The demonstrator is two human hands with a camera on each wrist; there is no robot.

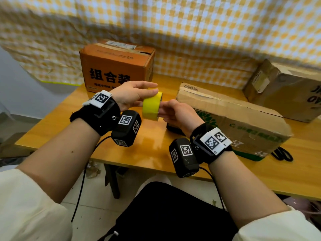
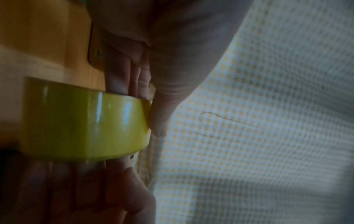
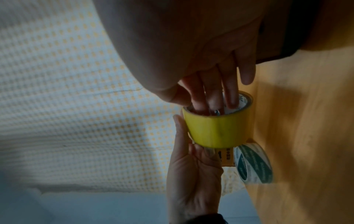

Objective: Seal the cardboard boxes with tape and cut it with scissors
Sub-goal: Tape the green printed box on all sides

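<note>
From your head camera, you hold the yellow tape roll [image 1: 151,106] in the air above the wooden table [image 1: 73,122], between your two hands: your left hand [image 1: 132,96] clasps its outer band with thumb and fingers, and your right hand [image 1: 177,113] has its fingers pushed into the core. The nearest cardboard box [image 1: 231,119] lies just right of the roll, the orange box [image 1: 114,66] stands behind it near the checked cloth [image 1: 191,32], a third box [image 1: 284,87] sits at the far right, and the scissors [image 1: 282,153] lie by the table's front edge. From your left wrist, the thumb presses the roll's [image 2: 84,121] side. From your right wrist, your fingers [image 3: 212,91] sit curled inside the roll [image 3: 218,130], with a second tape roll [image 3: 252,163] beside it on the table.
</note>
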